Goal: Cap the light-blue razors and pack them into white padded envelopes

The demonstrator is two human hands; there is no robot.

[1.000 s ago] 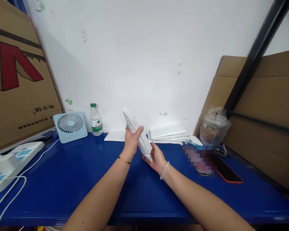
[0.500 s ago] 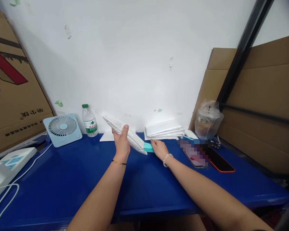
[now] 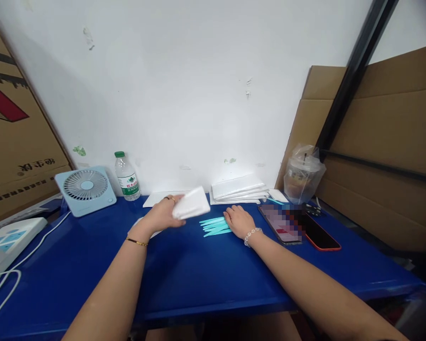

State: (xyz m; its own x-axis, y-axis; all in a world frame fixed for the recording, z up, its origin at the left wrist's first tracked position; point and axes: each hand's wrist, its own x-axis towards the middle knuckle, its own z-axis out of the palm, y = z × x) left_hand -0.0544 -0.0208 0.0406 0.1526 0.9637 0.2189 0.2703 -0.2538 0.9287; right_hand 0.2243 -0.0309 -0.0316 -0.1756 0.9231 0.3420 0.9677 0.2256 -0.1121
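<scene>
My left hand [image 3: 164, 211] is closed around a white padded bag [image 3: 193, 203], gripped at its left side and raised above the blue table [image 3: 199, 279]. Part of another white piece shows beneath that wrist. My right hand [image 3: 239, 220] lies low at the table, fingers bent down over the right ends of several thin turquoise strips [image 3: 216, 227]. Their left ends fan out on the tabletop; the covered ends are hidden. Behind my right hand, several white bags [image 3: 239, 188] are stacked by the wall. A flat white sheet or bag [image 3: 156, 198] lies behind my left hand.
At left stand a blue fan [image 3: 87, 189], a water bottle [image 3: 127, 177] and a white power strip [image 3: 17, 239] with cables. On the right are two phones [image 3: 280, 225] [image 3: 323, 232] and a bagged drink cup [image 3: 303, 175]. Cardboard [image 3: 394, 142] flanks the table.
The turquoise strips have come out of the white bag and lie fanned under my right hand. My left hand has drawn the bag left, away from them.
</scene>
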